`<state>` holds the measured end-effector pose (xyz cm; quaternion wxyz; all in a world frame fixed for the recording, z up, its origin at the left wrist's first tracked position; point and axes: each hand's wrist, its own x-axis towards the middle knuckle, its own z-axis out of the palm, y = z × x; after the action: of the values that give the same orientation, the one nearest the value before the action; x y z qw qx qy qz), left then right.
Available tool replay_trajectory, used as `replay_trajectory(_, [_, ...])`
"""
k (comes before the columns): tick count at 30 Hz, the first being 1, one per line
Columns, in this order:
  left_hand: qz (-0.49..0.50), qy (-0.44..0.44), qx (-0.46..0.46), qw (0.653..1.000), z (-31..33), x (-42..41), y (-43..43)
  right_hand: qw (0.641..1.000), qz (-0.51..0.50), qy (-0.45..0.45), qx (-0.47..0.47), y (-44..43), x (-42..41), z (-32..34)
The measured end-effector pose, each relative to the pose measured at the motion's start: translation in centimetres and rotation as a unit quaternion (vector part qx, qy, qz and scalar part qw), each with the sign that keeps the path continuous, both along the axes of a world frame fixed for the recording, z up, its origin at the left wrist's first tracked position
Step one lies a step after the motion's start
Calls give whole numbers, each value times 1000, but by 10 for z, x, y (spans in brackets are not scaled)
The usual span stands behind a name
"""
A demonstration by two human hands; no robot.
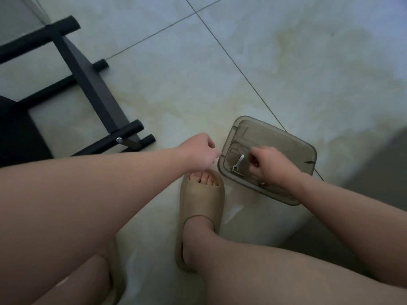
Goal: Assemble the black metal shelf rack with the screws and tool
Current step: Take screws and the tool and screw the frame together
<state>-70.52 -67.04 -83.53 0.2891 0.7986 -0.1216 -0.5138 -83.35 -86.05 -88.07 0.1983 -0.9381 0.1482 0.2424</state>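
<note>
1. Black metal shelf rack (92,84): floor (286,62), upper left, screw (119,140) at joint.
2. Left hand (198,150): grip curled, contents indiscernible.
3. Right hand (268,165): grip curled in plastic tray (264,123) beside wrench (239,162), contents indiscernible.

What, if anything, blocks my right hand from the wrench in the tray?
Probably nothing, so yes. The right hand is already over the open tray, curled just beside the wrench. The wrench lies uncovered.
</note>
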Motion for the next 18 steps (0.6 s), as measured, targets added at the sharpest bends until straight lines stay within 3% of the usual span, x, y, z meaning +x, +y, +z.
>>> replay_trajectory(3, [49,8,5,999,21,20,12,997,18,-76,11,7,24,39])
replay_trajectory(9, [220,137,-51,964,63,63,58,969,87,-225,53,57,87,132])
replay_trajectory(13, [301,231,-113,918,86,88,91,945,178,-263,82,113,123,172])
replay_trajectory(18, [321,292,-156,887,92,113,130,928,259,-257,77,172,161,173])
